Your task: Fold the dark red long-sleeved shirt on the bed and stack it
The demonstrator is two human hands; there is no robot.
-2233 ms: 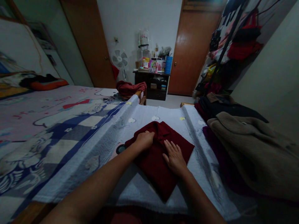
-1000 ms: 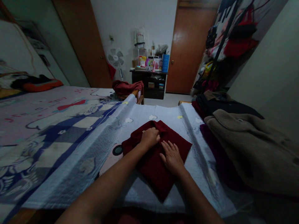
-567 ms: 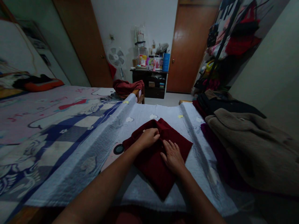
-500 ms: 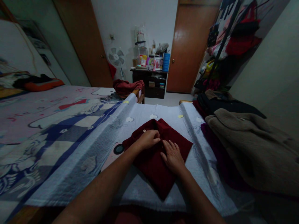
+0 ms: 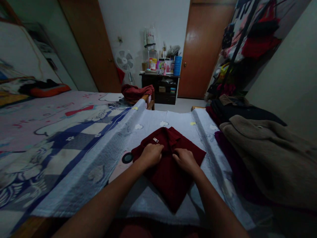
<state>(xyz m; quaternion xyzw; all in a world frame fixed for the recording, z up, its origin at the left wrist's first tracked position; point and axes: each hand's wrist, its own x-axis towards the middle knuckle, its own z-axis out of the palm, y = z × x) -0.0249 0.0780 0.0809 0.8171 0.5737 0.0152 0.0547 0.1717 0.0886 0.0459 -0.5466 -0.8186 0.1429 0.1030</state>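
Observation:
A dark red collared shirt [image 5: 170,185] lies folded in front of me, one corner pointing toward my body. Its neck opening faces away, and a small pale label [image 5: 156,140] shows inside it. My left hand [image 5: 151,155] is closed on the left side of the collar, just below the label. Across the opening, my right hand [image 5: 185,159] has its fingers curled on the collar's right side. The fingertips of both hands are partly hidden against the cloth. Beneath the shirt is a pale blue quilted cover [image 5: 158,117] with a pink print showing at the left.
At the right sits a pile of clothes with a grey-brown fuzzy coat [image 5: 262,155] on top. A patterned bed [image 5: 81,132] stretches along the left. Beyond the cover's far end, reddish cloth [image 5: 137,92] hangs over a wooden post, and a dark cabinet [image 5: 159,89] stands by the wall.
My left hand has moved left and toward me, uncovering the label. The right hand, earlier flat with fingers spread, has curled onto the collar. The neck opening looks wider.

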